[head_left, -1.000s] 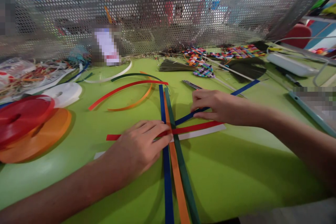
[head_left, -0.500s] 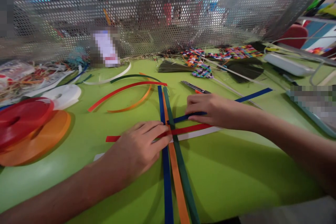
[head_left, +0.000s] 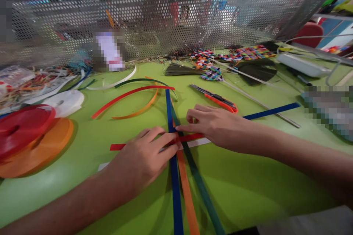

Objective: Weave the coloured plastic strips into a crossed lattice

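Observation:
My left hand [head_left: 147, 154] is closed over the crossing of several flat strips, its fingertips pressing there. Running lengthwise are a blue strip [head_left: 177, 191], an orange strip [head_left: 186, 187] and a green strip [head_left: 202, 180]. A red strip [head_left: 117, 147] and a white strip [head_left: 197, 143] cross them, partly under my fingers. My right hand [head_left: 212, 126] is closed on a second blue strip [head_left: 271, 111], whose far end sticks out to the right. Its index fingertip is at the green strip beside the crossing; the exact grip is hidden.
An orange box cutter [head_left: 217, 99] lies beyond my right hand. Red [head_left: 30, 121] and orange [head_left: 52, 147] strip rolls lie at left. Loose strips curve behind the crossing. Woven colourful pieces [head_left: 212, 73] lie near the perforated metal panel [head_left: 154, 18].
My right hand has moved left and slightly down to the crossing, uncovering the box cutter. The green strip's near end has swung right. My left hand stays put.

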Demonstrator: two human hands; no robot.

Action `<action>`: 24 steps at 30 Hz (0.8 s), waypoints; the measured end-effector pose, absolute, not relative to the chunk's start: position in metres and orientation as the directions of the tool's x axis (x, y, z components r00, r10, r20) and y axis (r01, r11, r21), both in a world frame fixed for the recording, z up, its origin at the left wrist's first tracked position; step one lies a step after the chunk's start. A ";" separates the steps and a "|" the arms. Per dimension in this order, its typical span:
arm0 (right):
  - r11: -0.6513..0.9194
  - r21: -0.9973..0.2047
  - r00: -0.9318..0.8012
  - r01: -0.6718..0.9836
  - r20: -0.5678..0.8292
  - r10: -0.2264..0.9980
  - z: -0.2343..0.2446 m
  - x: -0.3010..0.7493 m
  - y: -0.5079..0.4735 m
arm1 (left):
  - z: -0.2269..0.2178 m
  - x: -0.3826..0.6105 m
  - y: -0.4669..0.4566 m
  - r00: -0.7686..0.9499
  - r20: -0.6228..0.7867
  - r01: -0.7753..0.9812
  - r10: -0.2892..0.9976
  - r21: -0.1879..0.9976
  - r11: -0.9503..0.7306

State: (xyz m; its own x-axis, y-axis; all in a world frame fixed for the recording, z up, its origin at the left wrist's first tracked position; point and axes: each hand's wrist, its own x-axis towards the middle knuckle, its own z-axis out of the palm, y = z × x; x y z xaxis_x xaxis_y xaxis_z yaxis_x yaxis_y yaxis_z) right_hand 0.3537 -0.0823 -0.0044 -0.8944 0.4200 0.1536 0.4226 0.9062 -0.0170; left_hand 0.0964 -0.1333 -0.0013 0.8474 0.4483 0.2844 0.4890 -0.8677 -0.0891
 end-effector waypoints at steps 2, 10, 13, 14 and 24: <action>0.899 0.041 -0.889 0.435 0.175 0.423 -0.006 0.352 -0.085 | 0.000 0.096 -0.133 0.848 0.275 0.491 0.454 -0.086 -0.867; 0.875 0.104 -0.874 0.473 0.180 0.451 -0.007 0.349 -0.088 | -0.001 0.096 -0.132 0.845 0.296 0.485 0.446 -0.069 -0.872; 0.864 0.106 -0.863 0.493 0.190 0.469 -0.010 0.344 -0.089 | -0.001 0.096 -0.132 0.850 0.283 0.478 0.444 -0.063 -0.876; 0.865 0.099 -0.862 0.492 0.199 0.467 -0.011 0.343 -0.089 | -0.001 0.096 -0.132 0.851 0.280 0.478 0.444 -0.060 -0.877; 0.896 -0.083 -0.862 0.436 0.249 0.442 -0.015 0.343 -0.086 | -0.001 0.097 -0.132 0.855 0.307 0.463 0.419 -0.085 -0.882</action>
State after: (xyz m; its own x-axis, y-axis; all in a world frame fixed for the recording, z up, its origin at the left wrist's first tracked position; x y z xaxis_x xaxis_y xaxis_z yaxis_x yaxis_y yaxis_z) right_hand 0.3426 -0.0859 -0.0150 -0.8619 0.4419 0.2485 0.4356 0.8963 -0.0831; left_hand 0.0967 -0.1322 -0.0013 0.8547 0.4185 0.3070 0.4626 -0.8825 -0.0851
